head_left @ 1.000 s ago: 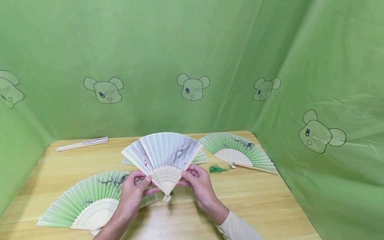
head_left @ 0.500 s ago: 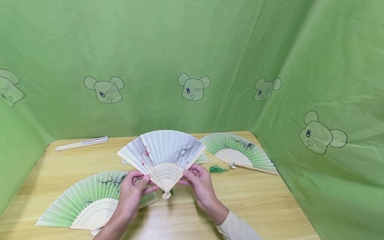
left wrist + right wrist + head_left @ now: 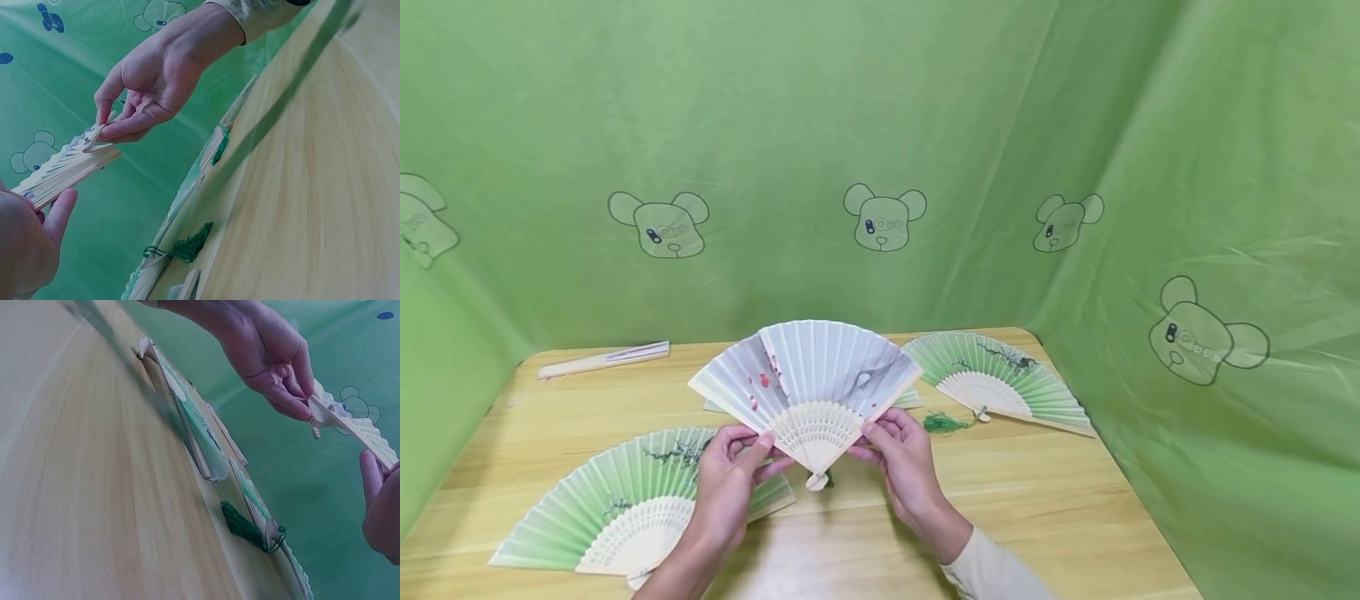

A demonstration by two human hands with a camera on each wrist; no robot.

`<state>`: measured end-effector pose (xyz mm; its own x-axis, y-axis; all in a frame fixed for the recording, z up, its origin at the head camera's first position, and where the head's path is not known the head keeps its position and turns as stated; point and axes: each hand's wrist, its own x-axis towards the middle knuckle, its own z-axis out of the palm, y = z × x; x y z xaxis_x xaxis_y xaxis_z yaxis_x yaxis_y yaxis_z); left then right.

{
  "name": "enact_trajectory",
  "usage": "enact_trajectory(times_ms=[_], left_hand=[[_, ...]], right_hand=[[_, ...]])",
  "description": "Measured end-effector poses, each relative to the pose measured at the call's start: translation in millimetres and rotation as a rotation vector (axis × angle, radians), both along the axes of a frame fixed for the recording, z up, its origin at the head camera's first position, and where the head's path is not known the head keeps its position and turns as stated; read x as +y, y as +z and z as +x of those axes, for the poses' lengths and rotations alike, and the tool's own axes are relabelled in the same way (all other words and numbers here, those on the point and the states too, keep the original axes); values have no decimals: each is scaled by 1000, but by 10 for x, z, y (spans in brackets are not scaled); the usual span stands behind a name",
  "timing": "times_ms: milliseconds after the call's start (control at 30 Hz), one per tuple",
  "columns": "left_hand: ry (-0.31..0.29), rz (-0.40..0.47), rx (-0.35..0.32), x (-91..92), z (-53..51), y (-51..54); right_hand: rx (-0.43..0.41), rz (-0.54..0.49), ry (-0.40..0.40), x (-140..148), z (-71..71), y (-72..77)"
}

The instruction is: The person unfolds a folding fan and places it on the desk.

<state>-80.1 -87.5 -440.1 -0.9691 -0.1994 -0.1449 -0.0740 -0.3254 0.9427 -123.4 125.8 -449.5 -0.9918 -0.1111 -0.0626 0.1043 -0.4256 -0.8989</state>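
Fan [image 3: 812, 367], pale with grey shading, spread wide and tilted above the worktop [image 3: 1037, 517], pivot toward the person. Left hand [image 3: 727, 479] pinching one outer edge, thumb on the near face, fingers behind; right hand [image 3: 908, 462] pinching the opposite edge, much the same way.

Looks light, next to nothing to lift. Probably stiff along the slats, bendy sideways, soft through the pleats; cloth or paper, can't tell. Not very slippery, by the look of it, but easily creased or snapped. So, take hold at the sturdier outer ribs, just where the covering begins, and spare the folds. Pull evenly, too, with all that strain likely landing on the little pivot.

Over to the views! From the head, the painted face on full show, red petals [image 3: 764, 381] and all. From the left wrist, no such painting to read, just bunched slats nearly edge-on, and plain air between fan and worktop. From the right wrist, zigzag folds in profile, plus a green tassel [image 3: 242, 526] lying beside a green fan [image 3: 256, 503], largely hidden from the head camera behind the pale one.
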Motion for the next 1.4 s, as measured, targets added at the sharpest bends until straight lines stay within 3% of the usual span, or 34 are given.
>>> enact_trajectory(times_ms=[600,1400], left_hand=[[44,67,23,-13,10,-22],[67,171,39,10,11,-15]], right_hand=[[35,-36,-49,-19,2,-2],[-4,-55,-121,11,-30,-12]])
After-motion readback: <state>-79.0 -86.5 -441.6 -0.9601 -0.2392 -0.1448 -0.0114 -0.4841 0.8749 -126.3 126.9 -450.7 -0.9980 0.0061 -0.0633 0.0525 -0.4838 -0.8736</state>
